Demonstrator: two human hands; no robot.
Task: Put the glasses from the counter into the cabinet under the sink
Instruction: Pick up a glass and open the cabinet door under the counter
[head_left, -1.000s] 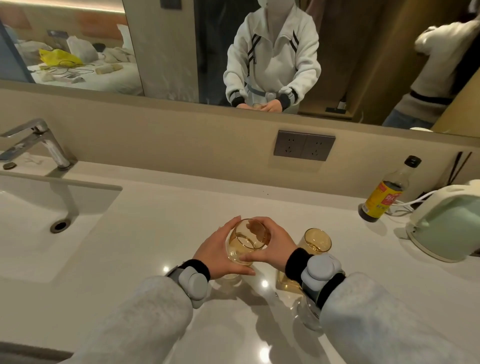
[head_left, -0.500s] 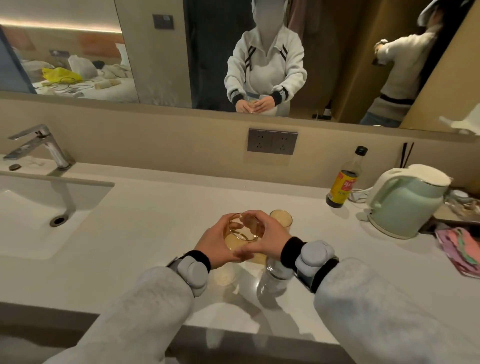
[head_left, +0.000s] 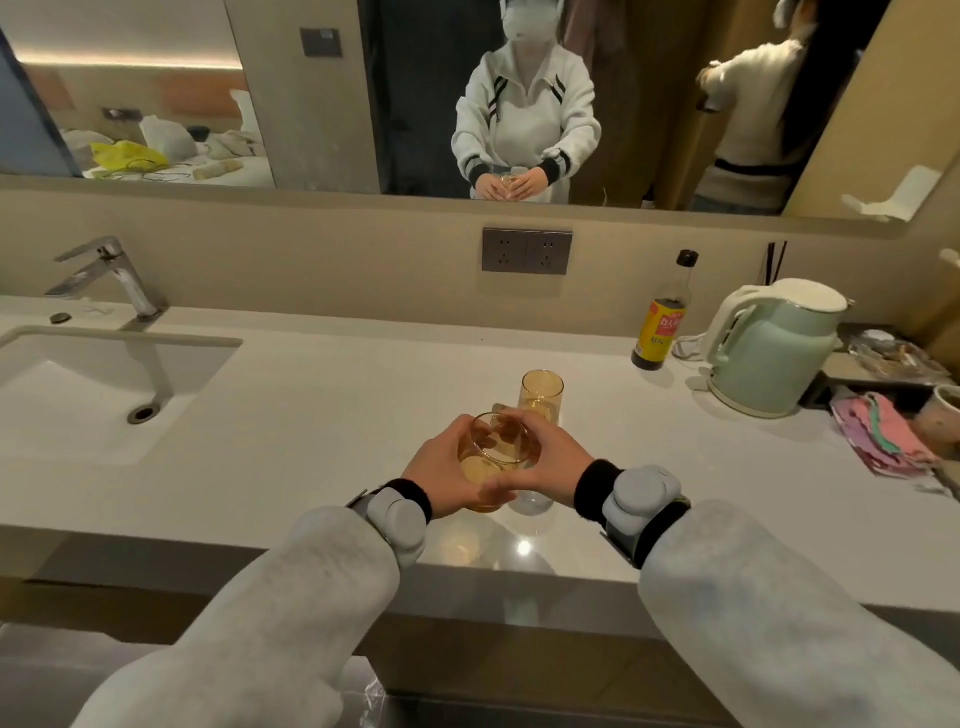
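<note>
An amber glass (head_left: 491, 457) is lifted above the white counter (head_left: 322, 415), tilted toward me, with my left hand (head_left: 441, 475) and my right hand (head_left: 545, 457) both curled round its sides. A second, taller amber glass (head_left: 542, 393) stands upright on the counter just behind my hands. A clear glass (head_left: 531, 503) shows below my right hand, mostly hidden. The cabinet front (head_left: 519, 670) under the counter edge is dark and only partly visible.
The sink (head_left: 78, 384) and tap (head_left: 109, 275) are at the left. A dark sauce bottle (head_left: 662, 322), a pale green kettle (head_left: 769, 348), a pink cloth (head_left: 878, 434) and a cup (head_left: 943, 415) crowd the right end. A mirror spans the back wall.
The view has pulled back and up from the counter, bringing the counter's front edge into sight. Both hands keep their hold on the amber glass, now nearer to that edge.
</note>
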